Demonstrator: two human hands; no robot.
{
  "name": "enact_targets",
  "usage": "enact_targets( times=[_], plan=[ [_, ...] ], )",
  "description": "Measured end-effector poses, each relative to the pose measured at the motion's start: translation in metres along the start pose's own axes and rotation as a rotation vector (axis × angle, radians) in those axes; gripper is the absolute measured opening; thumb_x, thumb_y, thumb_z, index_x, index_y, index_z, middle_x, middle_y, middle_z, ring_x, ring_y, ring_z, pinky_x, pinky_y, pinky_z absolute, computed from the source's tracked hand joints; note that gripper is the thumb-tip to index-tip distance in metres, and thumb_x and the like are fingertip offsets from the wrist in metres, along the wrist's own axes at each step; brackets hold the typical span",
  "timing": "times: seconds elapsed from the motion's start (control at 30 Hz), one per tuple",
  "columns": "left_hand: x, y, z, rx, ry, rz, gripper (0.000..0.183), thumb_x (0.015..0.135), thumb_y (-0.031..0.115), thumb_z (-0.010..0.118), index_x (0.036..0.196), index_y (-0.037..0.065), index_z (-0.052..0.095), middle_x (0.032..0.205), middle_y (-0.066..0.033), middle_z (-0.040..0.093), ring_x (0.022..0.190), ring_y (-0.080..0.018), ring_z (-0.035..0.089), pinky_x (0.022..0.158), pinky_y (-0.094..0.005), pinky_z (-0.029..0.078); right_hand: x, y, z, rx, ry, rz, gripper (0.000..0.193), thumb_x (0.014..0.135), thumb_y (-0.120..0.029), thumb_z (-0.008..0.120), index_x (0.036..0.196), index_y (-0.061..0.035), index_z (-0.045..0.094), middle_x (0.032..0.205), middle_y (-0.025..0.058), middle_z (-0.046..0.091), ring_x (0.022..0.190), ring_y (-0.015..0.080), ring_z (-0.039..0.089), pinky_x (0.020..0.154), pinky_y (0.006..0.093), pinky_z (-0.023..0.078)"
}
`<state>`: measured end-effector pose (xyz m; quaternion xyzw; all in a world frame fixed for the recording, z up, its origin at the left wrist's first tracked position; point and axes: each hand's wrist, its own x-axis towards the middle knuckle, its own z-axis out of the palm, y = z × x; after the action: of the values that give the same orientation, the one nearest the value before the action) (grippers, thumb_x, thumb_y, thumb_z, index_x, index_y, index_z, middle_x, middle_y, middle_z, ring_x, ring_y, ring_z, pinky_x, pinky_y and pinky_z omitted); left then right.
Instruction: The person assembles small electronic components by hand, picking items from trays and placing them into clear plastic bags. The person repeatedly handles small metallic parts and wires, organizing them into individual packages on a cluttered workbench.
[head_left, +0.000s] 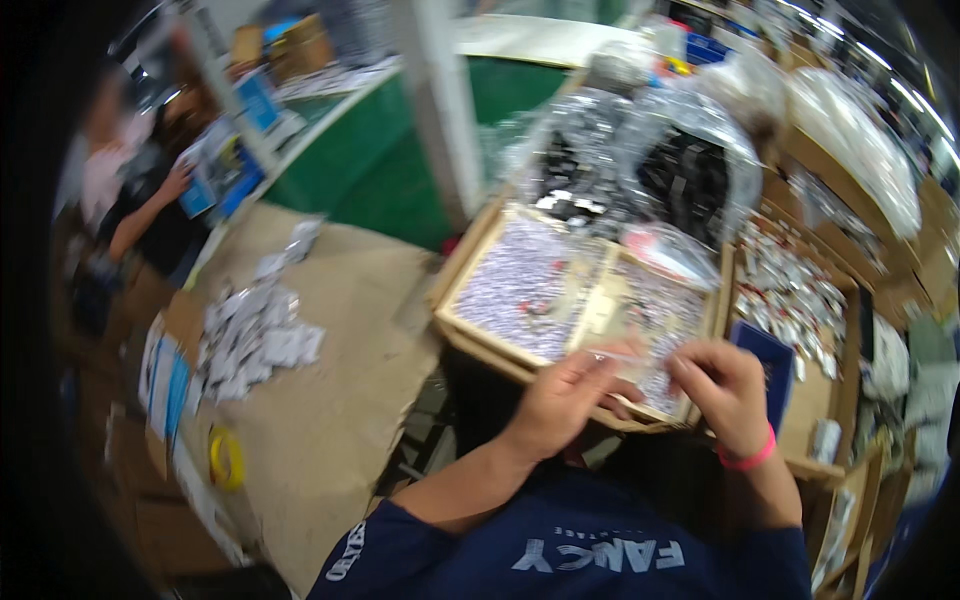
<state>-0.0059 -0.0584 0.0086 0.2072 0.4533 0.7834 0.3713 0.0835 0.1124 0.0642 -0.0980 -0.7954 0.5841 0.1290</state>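
Note:
My left hand (565,402) is closed in a pinch over the near edge of a shallow wooden tray (502,348). Between its thumb and fingers is a small clear plastic bag (622,354), partly blurred. My right hand (728,390), with a pink wristband (750,455), is held a little apart on the right. Its fingertips are pressed together, and whatever they hold is too small to make out. Below both hands, the tray's two compartments hold many tiny whitish pieces (515,275) and a few red bits.
Clear bags of black parts (685,180) lie behind the tray. Right of it are a blue bin (762,375) and a box of small silvery parts (790,290). White packets (262,340) and yellow tape (226,458) lie left. A post (435,110) rises ahead; another person (150,205) is far left.

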Motion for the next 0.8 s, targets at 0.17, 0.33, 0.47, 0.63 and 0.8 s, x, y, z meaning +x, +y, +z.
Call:
enact_targets(
  times=[0.17, 0.33, 0.47, 0.63, 0.8],
  plan=[
    [-0.028, 0.000, -0.001, 0.359, -0.116, -0.098, 0.018, 0.098, 0.014, 0.048, 0.107, 0.001, 0.058, 0.080, -0.0024, 0.062, 0.072, -0.0081, 0.059, 0.065, -0.0222, 0.049, -0.048, 0.015, 0.008, -0.230, -0.069, -0.087, 0.011, 0.081, -0.009, 0.065, 0.089, -0.0020, 0.068, 0.074, 0.0109, 0.067, 0.063, 0.0198, 0.064, 0.060, 0.0287, 0.050],
    [-0.053, -0.024, 0.002, 0.783, -0.168, 0.082, 0.019, 0.093, 0.019, 0.055, 0.101, 0.003, 0.062, 0.085, -0.0097, 0.065, 0.075, -0.0199, 0.064, 0.070, -0.0292, 0.050, -0.090, 0.033, 0.024, -0.244, -0.047, 0.005, 0.009, 0.077, -0.001, 0.066, 0.086, 0.0009, 0.068, 0.073, 0.0075, 0.065, 0.066, 0.0138, 0.060, 0.062, 0.0236, 0.046],
    [-0.068, -0.057, 0.001, 0.890, -0.252, 0.073, 0.019, 0.092, 0.020, 0.055, 0.099, 0.004, 0.063, 0.090, -0.0124, 0.067, 0.084, -0.0288, 0.064, 0.074, -0.0334, 0.051, -0.116, 0.045, 0.033, -0.390, -0.072, 0.019, 0.012, 0.077, -0.002, 0.066, 0.088, -0.0017, 0.068, 0.071, 0.0112, 0.063, 0.063, 0.0215, 0.061, 0.060, 0.0278, 0.047],
    [-0.080, -0.081, -0.001, 0.945, -0.276, -0.035, 0.021, 0.091, 0.023, 0.056, 0.098, 0.005, 0.063, 0.090, -0.0131, 0.067, 0.085, -0.0315, 0.064, 0.075, -0.0351, 0.051, -0.140, 0.063, 0.043, -0.530, -0.085, -0.004, 0.012, 0.078, -0.007, 0.066, 0.088, -0.0025, 0.068, 0.074, 0.0150, 0.063, 0.068, 0.0303, 0.062, 0.061, 0.0336, 0.048],
    [-0.080, -0.085, -0.001, 0.973, 0.008, 0.284, 0.022, 0.088, 0.023, 0.061, 0.102, 0.005, 0.059, 0.092, -0.0087, 0.061, 0.074, -0.0279, 0.062, 0.069, -0.0337, 0.051, -0.139, 0.090, 0.045, -0.548, 0.005, -0.065, 0.009, 0.075, -0.009, 0.068, 0.082, -0.0029, 0.068, 0.073, 0.0133, 0.064, 0.068, 0.0287, 0.063, 0.061, 0.0324, 0.049]
  ],
)
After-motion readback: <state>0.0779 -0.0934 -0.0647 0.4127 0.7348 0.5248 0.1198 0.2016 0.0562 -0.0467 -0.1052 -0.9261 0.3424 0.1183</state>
